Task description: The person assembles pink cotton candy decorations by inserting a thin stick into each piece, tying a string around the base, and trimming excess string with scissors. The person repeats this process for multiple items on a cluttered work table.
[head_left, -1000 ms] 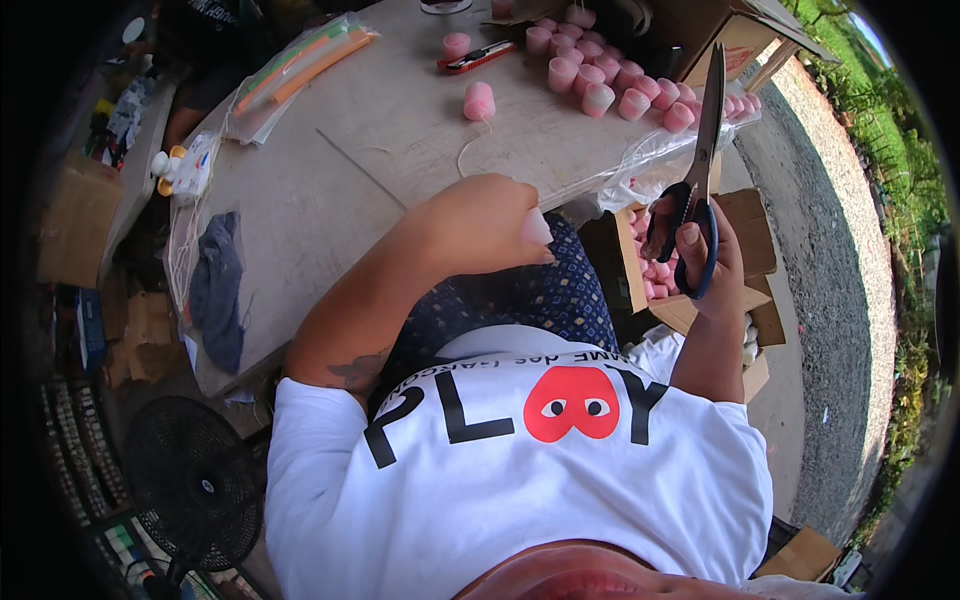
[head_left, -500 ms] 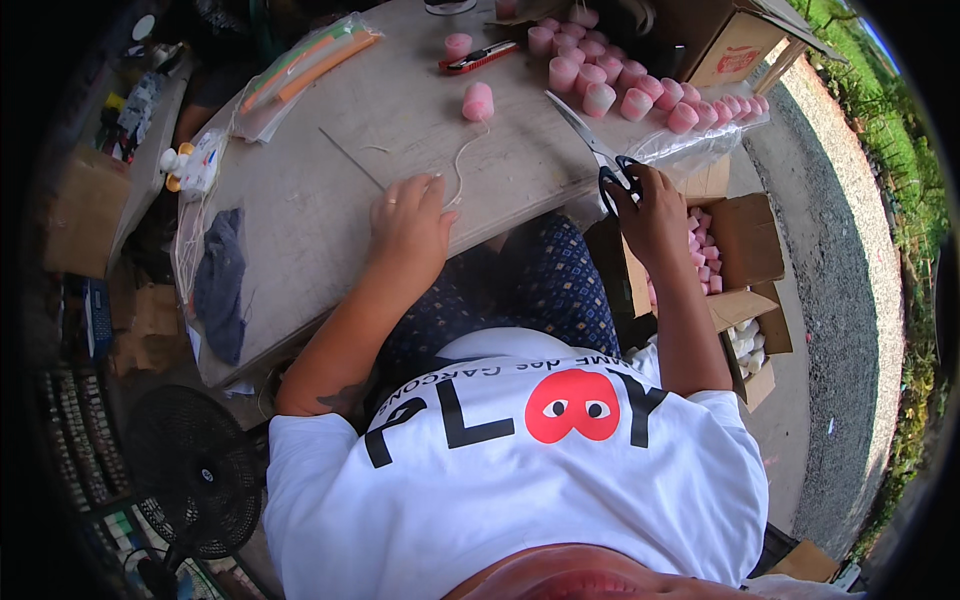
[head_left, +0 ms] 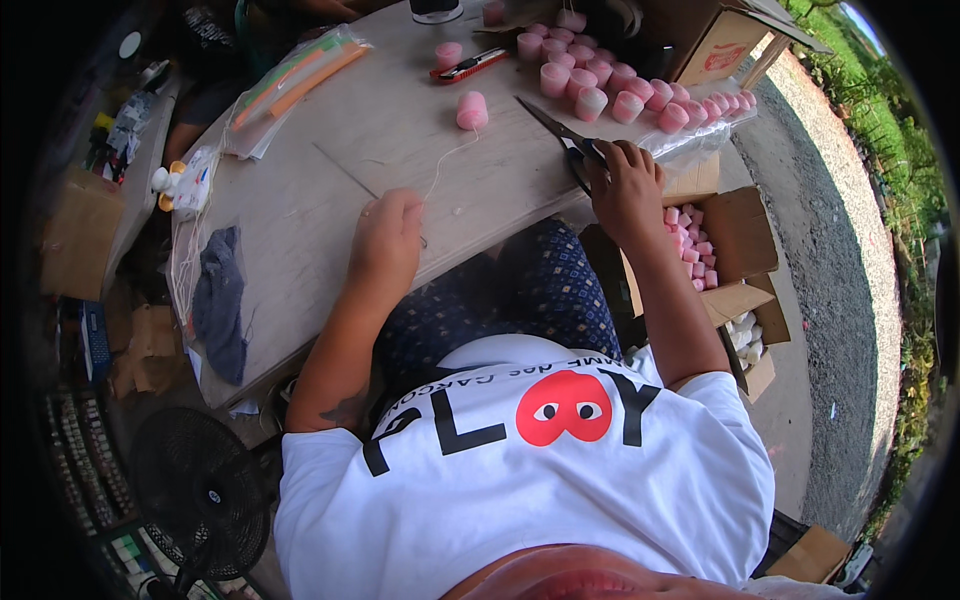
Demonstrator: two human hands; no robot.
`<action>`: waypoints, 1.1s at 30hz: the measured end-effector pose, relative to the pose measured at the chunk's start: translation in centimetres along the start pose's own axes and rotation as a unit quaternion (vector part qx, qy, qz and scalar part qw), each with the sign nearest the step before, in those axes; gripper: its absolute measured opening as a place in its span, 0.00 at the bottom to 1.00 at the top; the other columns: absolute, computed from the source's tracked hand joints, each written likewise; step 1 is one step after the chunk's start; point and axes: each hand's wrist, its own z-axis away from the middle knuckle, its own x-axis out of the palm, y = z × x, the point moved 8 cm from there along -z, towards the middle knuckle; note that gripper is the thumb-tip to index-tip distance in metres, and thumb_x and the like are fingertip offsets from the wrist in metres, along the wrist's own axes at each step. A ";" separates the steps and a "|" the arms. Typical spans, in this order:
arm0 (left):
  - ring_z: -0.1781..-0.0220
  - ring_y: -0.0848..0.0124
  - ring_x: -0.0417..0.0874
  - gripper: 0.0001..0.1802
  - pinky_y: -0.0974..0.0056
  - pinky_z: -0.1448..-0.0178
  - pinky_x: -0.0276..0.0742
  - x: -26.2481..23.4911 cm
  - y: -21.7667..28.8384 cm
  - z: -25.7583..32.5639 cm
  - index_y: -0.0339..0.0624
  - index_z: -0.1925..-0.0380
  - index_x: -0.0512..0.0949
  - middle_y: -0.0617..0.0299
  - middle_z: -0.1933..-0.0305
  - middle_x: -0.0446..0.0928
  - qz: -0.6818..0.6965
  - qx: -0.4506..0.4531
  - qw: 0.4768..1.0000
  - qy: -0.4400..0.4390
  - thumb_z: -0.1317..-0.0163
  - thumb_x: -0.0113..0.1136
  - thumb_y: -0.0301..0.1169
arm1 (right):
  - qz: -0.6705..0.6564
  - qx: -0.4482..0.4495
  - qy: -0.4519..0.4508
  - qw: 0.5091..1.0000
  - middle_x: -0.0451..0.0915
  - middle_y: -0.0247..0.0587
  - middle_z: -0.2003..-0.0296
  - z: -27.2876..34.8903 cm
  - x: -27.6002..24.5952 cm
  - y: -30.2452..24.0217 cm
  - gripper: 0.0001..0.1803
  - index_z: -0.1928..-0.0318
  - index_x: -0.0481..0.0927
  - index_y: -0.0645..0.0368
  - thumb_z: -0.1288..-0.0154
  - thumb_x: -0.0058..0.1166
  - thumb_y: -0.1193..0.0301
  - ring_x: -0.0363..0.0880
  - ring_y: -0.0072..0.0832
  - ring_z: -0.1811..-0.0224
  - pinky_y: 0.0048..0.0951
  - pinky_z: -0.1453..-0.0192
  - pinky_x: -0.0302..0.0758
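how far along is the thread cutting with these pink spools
Looks done: a length of thread is drawn from the lone pink spool to the left hand. In hand: the right hand rests on the scissors, lying on the table, apart from the thread. Probably left: the cut, and the row of pink spools behind.

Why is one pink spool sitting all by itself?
One pink spool stands apart from the cluster of spools, with thread trailing loose toward the left hand. The right hand holds scissors flat on the table. Nothing looks spilled or broken.
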 end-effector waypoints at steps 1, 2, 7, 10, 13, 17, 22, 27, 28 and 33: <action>0.63 0.62 0.79 0.07 0.62 0.55 0.75 -0.3 0.0 0.2 0.38 0.59 0.74 0.55 0.70 0.78 0.004 0.008 1.000 0.007 0.37 0.57 0.24 | -0.014 0.002 0.001 1.000 0.77 0.46 0.51 -0.2 -0.2 0.2 0.20 0.47 0.76 0.55 0.38 0.56 0.62 0.73 0.45 0.45 0.47 0.43 0.66; 0.64 0.66 0.80 0.08 0.64 0.55 0.75 -0.6 0.3 0.4 0.38 0.58 0.73 0.56 0.71 0.77 0.009 0.016 1.000 0.014 0.37 0.56 0.23 | -0.024 0.017 0.008 1.000 0.77 0.47 0.51 -0.8 -0.2 0.8 0.21 0.47 0.76 0.55 0.39 0.57 0.61 0.73 0.45 0.45 0.47 0.43 0.66; 0.61 0.78 0.76 0.09 0.71 0.54 0.74 2.3 0.9 1.7 0.39 0.54 0.75 0.65 0.65 0.77 0.290 -0.120 0.938 -0.148 0.35 0.54 0.22 | -0.081 0.051 0.013 0.995 0.79 0.56 0.55 -5.9 1.9 3.0 0.29 0.44 0.71 0.60 0.42 0.63 0.59 0.78 0.51 0.50 0.45 0.49 0.73; 0.57 0.79 0.76 0.11 0.72 0.48 0.73 4.7 2.7 1.8 0.38 0.51 0.76 0.65 0.58 0.77 0.389 -0.092 0.891 -0.214 0.32 0.52 0.22 | -0.105 0.066 -0.014 0.992 0.80 0.62 0.59 -7.7 3.9 3.8 0.39 0.41 0.65 0.66 0.47 0.65 0.56 0.79 0.54 0.53 0.44 0.51 0.76; 0.52 0.78 0.77 0.14 0.70 0.43 0.73 5.8 3.7 1.4 0.33 0.46 0.75 0.62 0.55 0.78 0.465 -0.131 0.838 -0.254 0.31 0.50 0.23 | -0.160 0.056 -0.001 0.985 0.80 0.58 0.56 -8.1 2.9 2.8 0.38 0.41 0.65 0.67 0.47 0.67 0.61 0.79 0.46 0.51 0.39 0.49 0.76; 0.51 0.76 0.79 0.14 0.69 0.42 0.74 4.6 4.2 0.0 0.33 0.47 0.76 0.60 0.54 0.80 0.548 -0.106 0.809 -0.186 0.31 0.51 0.22 | -0.567 0.082 -0.057 0.818 0.78 0.48 0.50 -4.0 -0.5 -1.8 0.32 0.41 0.66 0.66 0.43 0.66 0.73 0.78 0.32 0.47 0.32 0.45 0.76; 0.55 0.74 0.82 0.13 0.69 0.44 0.77 4.5 5.4 -1.8 0.32 0.50 0.78 0.59 0.59 0.82 0.437 -0.099 0.884 -0.136 0.33 0.54 0.21 | -0.734 0.110 -0.106 0.661 0.74 0.44 0.45 0.9 -2.1 -4.5 0.28 0.41 0.66 0.65 0.40 0.62 0.80 0.75 0.28 0.44 0.31 0.38 0.72; 0.59 0.75 0.82 0.11 0.69 0.48 0.78 5.5 4.7 -1.5 0.32 0.53 0.79 0.59 0.60 0.82 0.521 -0.148 0.831 -0.128 0.33 0.55 0.23 | -0.683 0.068 -0.123 0.716 0.72 0.43 0.44 2.4 -2.4 -5.0 0.32 0.38 0.63 0.63 0.40 0.62 0.81 0.73 0.28 0.42 0.30 0.38 0.71; 0.60 0.75 0.82 0.10 0.69 0.49 0.79 5.5 4.5 -1.2 0.32 0.54 0.80 0.59 0.61 0.82 0.542 -0.152 0.818 -0.121 0.33 0.55 0.23 | -0.667 0.061 -0.130 0.731 0.72 0.42 0.45 3.0 -2.2 -5.1 0.32 0.37 0.62 0.63 0.40 0.62 0.80 0.73 0.28 0.41 0.29 0.38 0.70; 0.61 0.73 0.81 0.19 0.68 0.51 0.78 6.7 2.7 0.2 0.34 0.45 0.67 0.56 0.63 0.81 0.579 -0.211 0.778 -0.123 0.35 0.57 0.22 | -0.652 0.109 -0.245 0.709 0.74 0.43 0.49 5.7 0.0 -6.3 0.37 0.35 0.58 0.63 0.41 0.64 0.77 0.78 0.28 0.49 0.28 0.44 0.75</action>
